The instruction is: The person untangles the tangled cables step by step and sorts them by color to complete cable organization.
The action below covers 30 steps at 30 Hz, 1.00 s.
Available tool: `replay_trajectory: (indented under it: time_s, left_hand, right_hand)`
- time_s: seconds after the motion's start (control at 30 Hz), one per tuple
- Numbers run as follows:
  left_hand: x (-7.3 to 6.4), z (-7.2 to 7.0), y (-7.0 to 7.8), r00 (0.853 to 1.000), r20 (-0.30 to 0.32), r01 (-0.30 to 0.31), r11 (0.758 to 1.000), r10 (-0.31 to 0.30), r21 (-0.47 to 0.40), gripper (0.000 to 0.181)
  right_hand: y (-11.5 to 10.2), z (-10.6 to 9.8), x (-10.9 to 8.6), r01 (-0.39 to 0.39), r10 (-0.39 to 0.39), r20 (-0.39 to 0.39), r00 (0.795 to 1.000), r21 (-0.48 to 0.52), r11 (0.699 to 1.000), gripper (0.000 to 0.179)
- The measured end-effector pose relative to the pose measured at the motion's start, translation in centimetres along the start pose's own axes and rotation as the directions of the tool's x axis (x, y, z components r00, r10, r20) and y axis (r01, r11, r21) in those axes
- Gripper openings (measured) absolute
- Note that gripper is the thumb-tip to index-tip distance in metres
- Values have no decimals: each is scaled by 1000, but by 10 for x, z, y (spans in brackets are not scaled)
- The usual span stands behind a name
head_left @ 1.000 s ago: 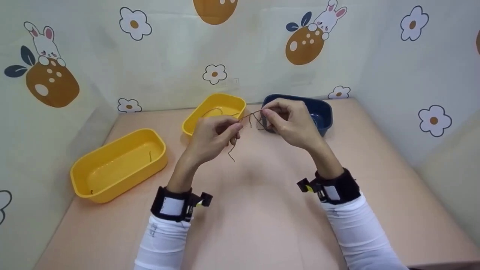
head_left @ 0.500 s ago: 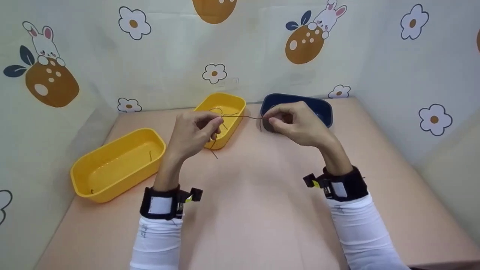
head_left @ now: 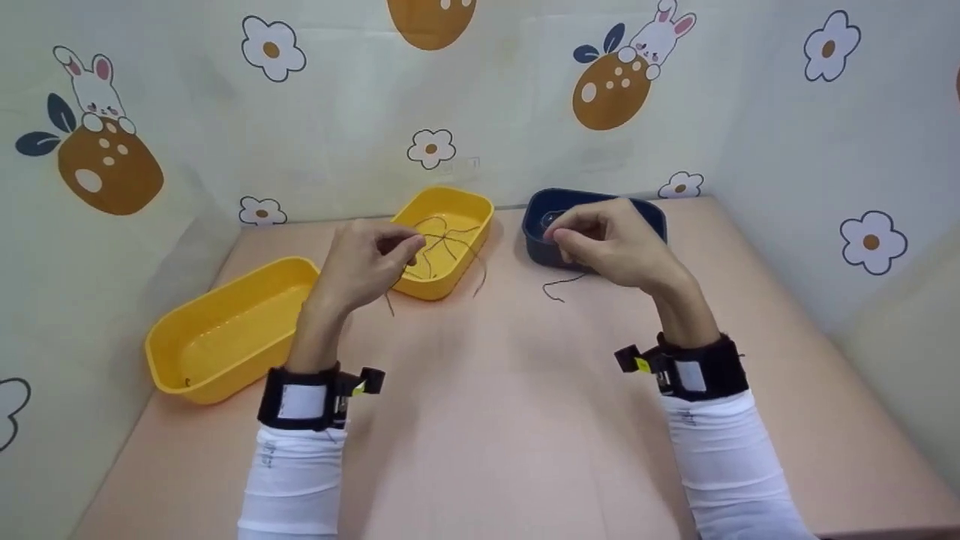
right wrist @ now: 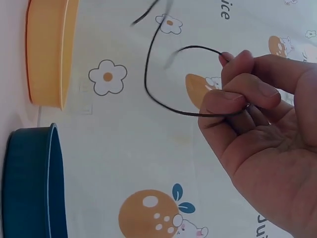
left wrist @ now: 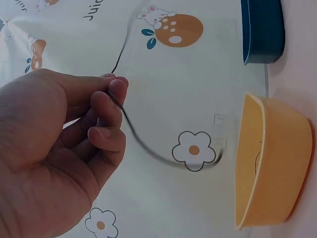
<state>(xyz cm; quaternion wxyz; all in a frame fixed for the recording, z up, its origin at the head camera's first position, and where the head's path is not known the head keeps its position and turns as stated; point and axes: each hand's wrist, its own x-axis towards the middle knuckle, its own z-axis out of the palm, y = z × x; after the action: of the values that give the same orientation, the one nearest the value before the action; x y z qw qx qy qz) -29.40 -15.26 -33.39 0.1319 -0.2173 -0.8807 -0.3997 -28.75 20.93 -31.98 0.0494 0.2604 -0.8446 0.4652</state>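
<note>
In the head view my left hand (head_left: 364, 262) is raised in front of the back yellow bin, thumb and forefinger pinched together. The left wrist view shows a thin dark string (left wrist: 130, 121) in that pinch, its ends trailing off both sides. My right hand (head_left: 621, 244) is up before the dark blue bin (head_left: 547, 253). Its fingertips pinch one part of another dark string (right wrist: 147, 79), and a length of it runs out between the curled lower fingers. A loose end of string (head_left: 553, 291) dangles below this hand. The two hands are well apart.
The back yellow bin (head_left: 450, 286) holds several thin strings (head_left: 444, 237). A longer yellow bin (head_left: 232, 330) stands at left, partly covered by my left forearm. Something round and clear (head_left: 551, 217) shows inside the blue bin. A patterned sheet (head_left: 345, 135) encloses the table.
The hands were close together with string between them, then drew it out straight. Now they have moved further apart, left hand leftward and right hand rightward, with no string stretched between them.
</note>
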Motion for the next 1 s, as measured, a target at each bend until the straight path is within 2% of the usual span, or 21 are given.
replay_trajectory:
  time_s: [0.17, 0.3, 0.43, 0.57, 0.73, 1.0]
  left_hand:
    - [-7, -37, -7, 994, 31, 104, 991, -107, 79, 26]
    - [-19, -75, -19, 988, -30, 155, 966, -152, 206, 29]
    - [-32, -108, -43, 978, -134, 194, 939, -161, 285, 30]
    - [-45, -131, -71, 955, -191, 281, 898, -228, 338, 34]
    - [-59, -147, -101, 917, -192, 398, 837, -350, 375, 42]
    - [-78, -149, -138, 853, -130, 507, 746, -505, 433, 42]
  right_hand:
    - [2, -1, 0, 31, -31, -11, 999, 44, 999, 17]
    - [1, -2, 1, 28, -28, -2, 1000, 74, 997, 18]
    - [0, -2, 1, 31, -32, 1, 999, 103, 994, 18]
    - [0, -2, 0, 50, -50, -5, 999, 92, 994, 17]
    - [1, 0, 1, 71, -71, 1, 997, 93, 993, 18]
    - [-1, 5, 3, 101, -102, 7, 995, 102, 990, 19]
